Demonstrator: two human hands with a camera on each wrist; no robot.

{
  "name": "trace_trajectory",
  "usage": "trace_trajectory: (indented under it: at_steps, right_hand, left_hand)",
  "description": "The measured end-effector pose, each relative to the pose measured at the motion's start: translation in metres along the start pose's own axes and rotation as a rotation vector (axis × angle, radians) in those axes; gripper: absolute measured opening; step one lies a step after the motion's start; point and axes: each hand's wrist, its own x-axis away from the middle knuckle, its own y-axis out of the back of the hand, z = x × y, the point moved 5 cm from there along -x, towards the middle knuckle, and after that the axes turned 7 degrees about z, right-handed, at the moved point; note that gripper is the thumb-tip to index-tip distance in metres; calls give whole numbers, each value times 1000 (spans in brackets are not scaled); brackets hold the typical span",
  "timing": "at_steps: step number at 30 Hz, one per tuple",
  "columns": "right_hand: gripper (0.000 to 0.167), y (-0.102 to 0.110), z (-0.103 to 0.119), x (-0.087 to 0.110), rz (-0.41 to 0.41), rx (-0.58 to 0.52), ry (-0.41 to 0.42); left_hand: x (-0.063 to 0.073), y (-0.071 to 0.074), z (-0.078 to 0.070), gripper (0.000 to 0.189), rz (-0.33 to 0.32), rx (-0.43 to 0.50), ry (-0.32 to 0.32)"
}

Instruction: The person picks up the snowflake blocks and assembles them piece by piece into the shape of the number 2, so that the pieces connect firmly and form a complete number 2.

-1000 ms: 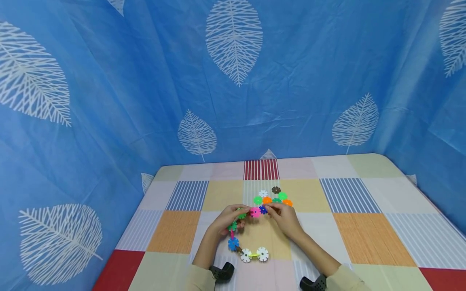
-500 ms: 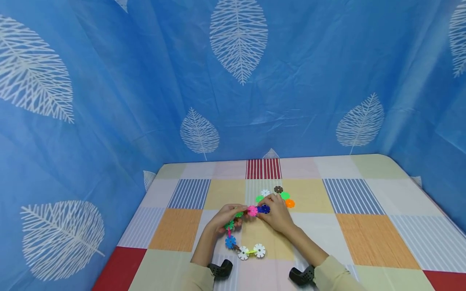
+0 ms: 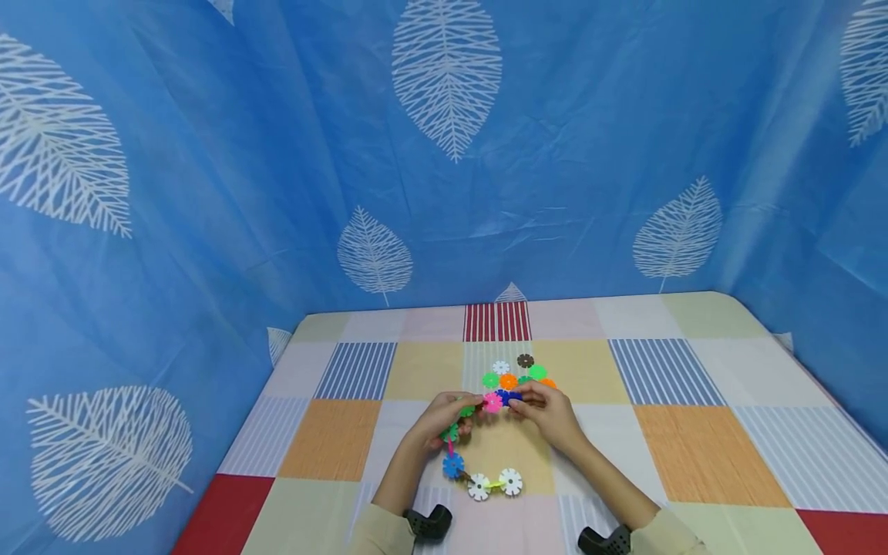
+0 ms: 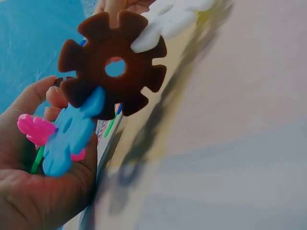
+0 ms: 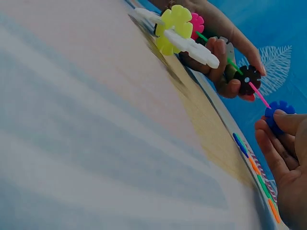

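A curved chain of interlocked plastic snowflake discs runs between my hands and down toward me. My left hand (image 3: pixel 444 416) holds its upper part near the green disc (image 3: pixel 466 411), with fingers at the brown disc (image 5: pixel 249 80). My right hand (image 3: pixel 551 416) pinches a dark blue snowflake disc (image 5: pixel 278 115) between thumb and fingers. That disc's edge meets the pink disc (image 3: pixel 492 401), seen edge-on in the right wrist view. The lower chain has a light blue disc (image 4: pixel 69 136), another brown disc (image 4: pixel 112 67), a yellow disc (image 5: pixel 175 28) and two white discs, one at the end (image 3: pixel 511 482).
Loose snowflake discs lie just beyond my hands: white (image 3: pixel 501 368), brown (image 3: pixel 525 361), light green (image 3: pixel 537 372), orange (image 3: pixel 509 381) and others. A patchwork cloth (image 3: pixel 708 439) covers the table. Blue leaf-print curtains (image 3: pixel 555 154) stand behind and at both sides.
My right hand shifted left over the loose discs and the pink disc, then drew back right, still with the dark blue disc. My left hand keeps its hold on the chain.
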Motion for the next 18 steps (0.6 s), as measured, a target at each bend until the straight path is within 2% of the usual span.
trace_trajectory:
  at_steps: [6,11,18]
  right_hand:
    - [12,-2,3,3,28,-22,2]
    - [13,-1,-15,1,38,-99,4]
    - [15,3,-28,0,-3,-66,-3]
  left_hand:
    - [0,-2,2,36,13,31,-2]
    - [1,-4,2,37,42,34,-5]
    - [1,-6,2,35,78,53,-6]
